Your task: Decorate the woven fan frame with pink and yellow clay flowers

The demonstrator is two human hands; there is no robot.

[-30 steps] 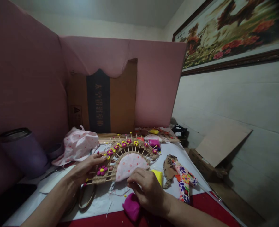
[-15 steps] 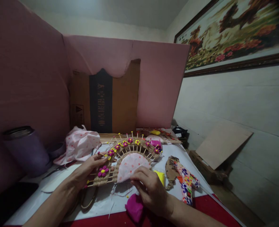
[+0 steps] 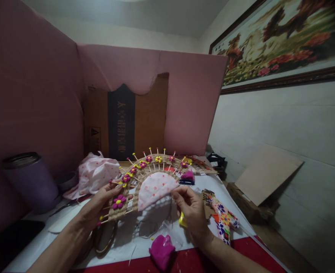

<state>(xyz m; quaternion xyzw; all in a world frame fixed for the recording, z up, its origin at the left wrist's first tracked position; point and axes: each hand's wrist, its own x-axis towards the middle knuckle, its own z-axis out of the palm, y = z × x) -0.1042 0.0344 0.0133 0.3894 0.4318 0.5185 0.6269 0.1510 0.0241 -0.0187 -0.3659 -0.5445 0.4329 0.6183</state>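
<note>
A woven half-round fan of twine and sticks, edged with magenta and yellow clay flowers, is tilted above the table. My left hand grips its left side, thumb on top. White cloth with red dots covers the fan's inner half circle. At the right end of this cloth's lower edge, my right hand has its thumb and forefinger pinched together. A magenta clay lump lies in front of the fan, beside clear plastic. Yellow clay shows partly behind my right hand.
A purple tumbler stands at the left, near crumpled dotted cloth. Flower-patterned wrapping and torn cardboard lie at the right. Pink board and a cardboard panel stand behind the table.
The fan has risen and tilted, its flowered rim shifting left. My right hand has moved right and up along the cloth's edge, uncovering more of the magenta clay.
</note>
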